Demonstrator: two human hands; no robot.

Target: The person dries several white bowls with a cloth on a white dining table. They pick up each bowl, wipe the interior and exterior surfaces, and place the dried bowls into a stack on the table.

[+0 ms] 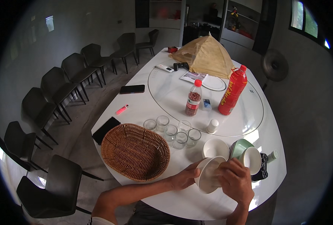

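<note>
My left hand grips the rim of a white bowl that is tilted on its side above the table's near edge. My right hand is at the bowl's opening, its fingers bent and partly inside; whether they hold a cloth or anything else cannot be told. Just beyond stands another white bowl. Green dishes and a small white bowl sit close behind my right hand. An oval wicker basket lies to the left, with nothing in it. Several glass cups stand behind the basket.
On the white table are a red-capped bottle, a large red bottle, a white shaker, a phone, a pink lighter, a game controller and a tan food cover. Dark chairs line the left wall.
</note>
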